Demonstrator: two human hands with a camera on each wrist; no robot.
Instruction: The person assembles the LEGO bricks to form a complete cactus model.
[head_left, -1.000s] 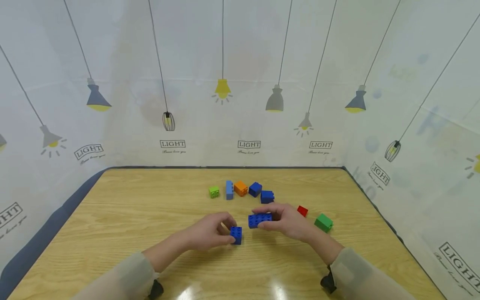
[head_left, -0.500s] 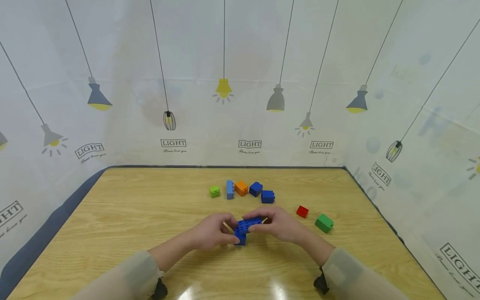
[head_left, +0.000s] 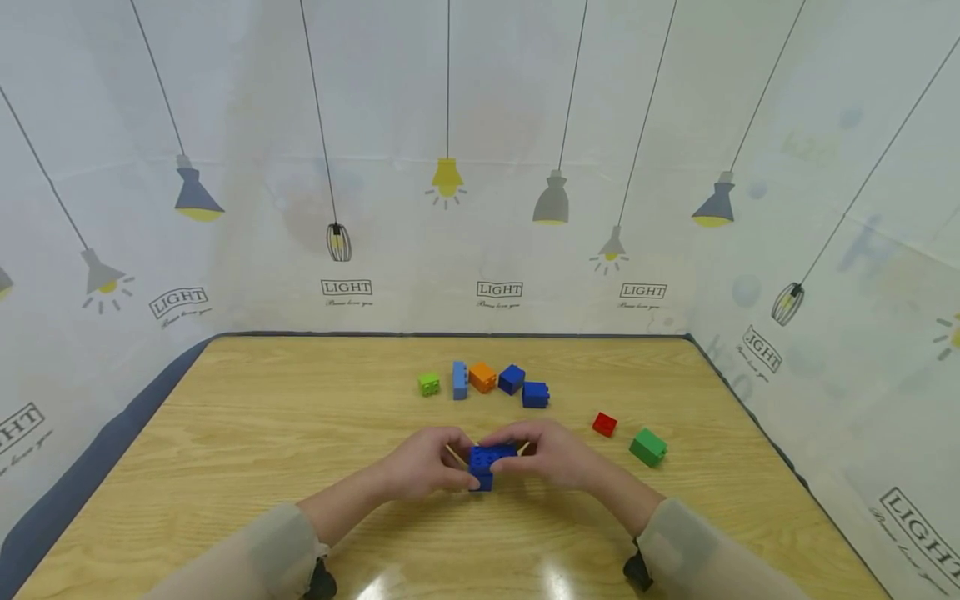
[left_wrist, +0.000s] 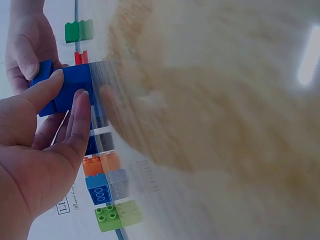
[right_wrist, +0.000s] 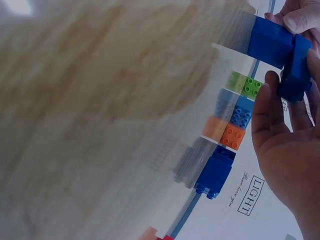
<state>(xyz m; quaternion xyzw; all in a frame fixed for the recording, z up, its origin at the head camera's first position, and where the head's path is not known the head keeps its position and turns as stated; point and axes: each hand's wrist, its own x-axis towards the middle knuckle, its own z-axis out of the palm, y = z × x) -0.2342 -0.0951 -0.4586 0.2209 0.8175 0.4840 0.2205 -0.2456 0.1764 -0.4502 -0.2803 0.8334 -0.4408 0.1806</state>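
Note:
In the head view, my left hand point(head_left: 426, 463) pinches a blue toy building block point(head_left: 483, 482) standing on the table. My right hand point(head_left: 551, 454) grips a longer studded blue block point(head_left: 491, 455) by its sides. This longer block sits on top of the lower one and juts out to the right. The left wrist view shows the thumb and fingers on the tall lower block point(left_wrist: 75, 89), with the longer block point(left_wrist: 44, 75) against its top. From the right wrist, the longer block point(right_wrist: 296, 70) lies between thumb and fingers, against the lower block point(right_wrist: 270, 42).
Behind the hands stand a lime block point(head_left: 428, 384), a light blue block point(head_left: 460, 380), an orange block point(head_left: 482, 377) and two dark blue blocks point(head_left: 535, 394). A red block point(head_left: 604, 424) and a green block point(head_left: 648, 447) lie to the right on the wooden table point(head_left: 300, 400).
My right hand has moved left and brought the longer blue block from beside the lower one onto its top, levelling it. My left hand has shifted slightly right with the lower block.

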